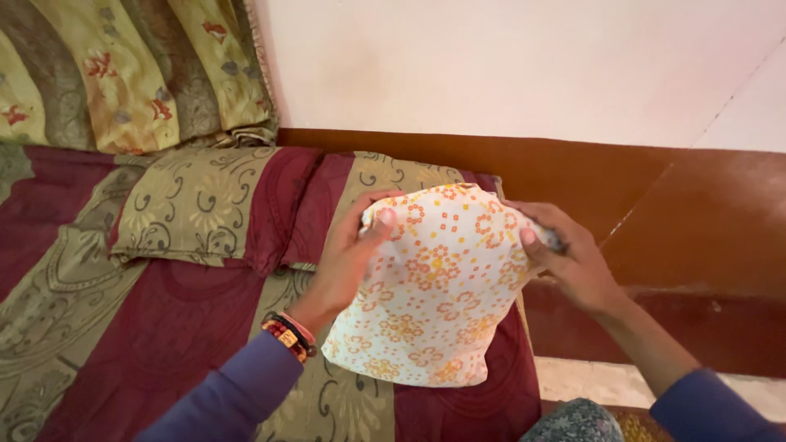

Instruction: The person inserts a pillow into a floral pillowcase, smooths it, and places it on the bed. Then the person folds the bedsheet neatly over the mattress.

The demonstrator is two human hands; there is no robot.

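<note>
I see my left hand [348, 262] pinching the upper left corner of a white cotton cloth with orange flower print [430, 286], and my right hand [569, 262] gripping its upper right corner. The cloth hangs at frame centre, above a maroon-and-gold patterned bedspread [123, 327].

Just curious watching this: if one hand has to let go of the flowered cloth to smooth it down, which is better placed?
Probably the left hand: its thumb lies on the front of the flowered cloth. The right hand pinches the cloth's far top corner.
</note>
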